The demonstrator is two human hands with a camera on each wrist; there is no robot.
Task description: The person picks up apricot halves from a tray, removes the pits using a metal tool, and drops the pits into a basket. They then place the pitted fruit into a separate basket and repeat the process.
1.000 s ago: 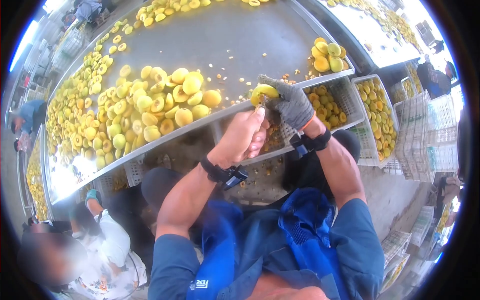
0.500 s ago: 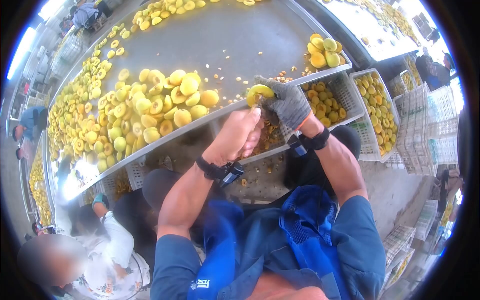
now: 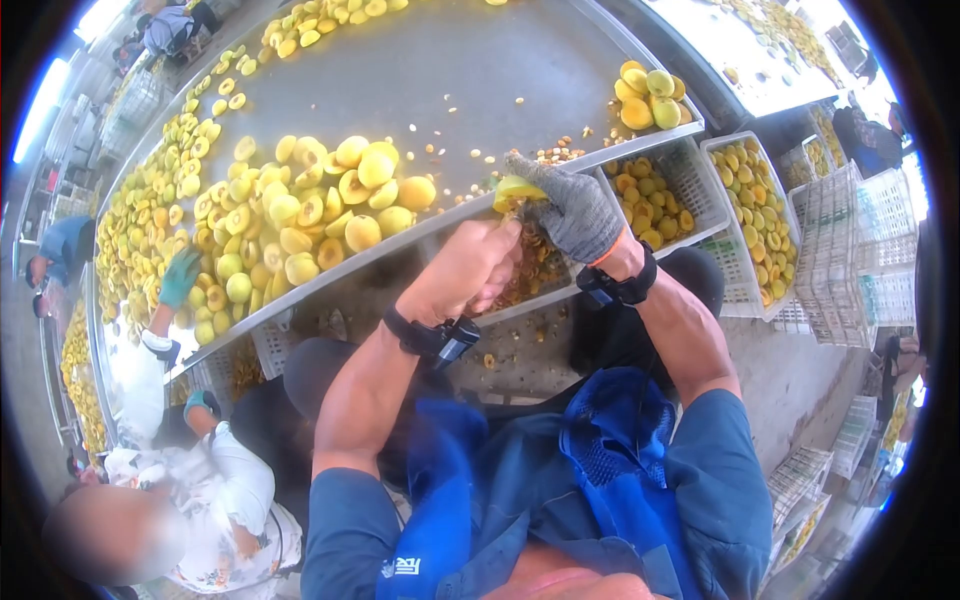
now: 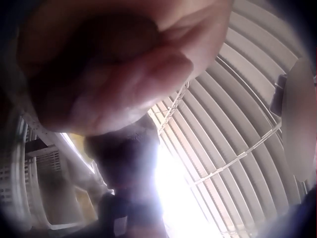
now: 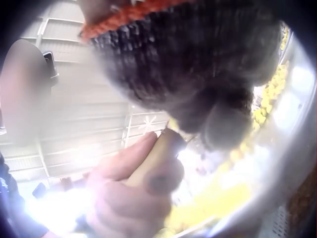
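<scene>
In the head view, my bare left hand (image 3: 465, 272) is at the table's near edge, fingers curled. It grips a pale-handled tool (image 5: 154, 154), seen in the right wrist view; the tool's working end is hidden at the fruit. My right hand (image 3: 578, 212), in a grey knitted glove with an orange cuff, holds a yellow peach (image 3: 516, 192) just above the left fist. Both hands meet at this fruit, over a crate of scraps (image 3: 537, 268) below the edge. The left wrist view mostly shows the left hand's curled fingers (image 4: 133, 89).
Halved peaches (image 3: 290, 205) heap across the metal table (image 3: 400, 75), with a small pile (image 3: 650, 97) at its right corner. Loose pits (image 3: 560, 156) lie along the edge. Crates of fruit (image 3: 752, 220) stand right. Another person's green-gloved hand (image 3: 180, 278) reaches into the heap.
My right hand has turned slightly with the peach, whose inner face now shows less. The left hand stays close against it. At left, the neighbour's green-gloved hand has come onto the heap.
</scene>
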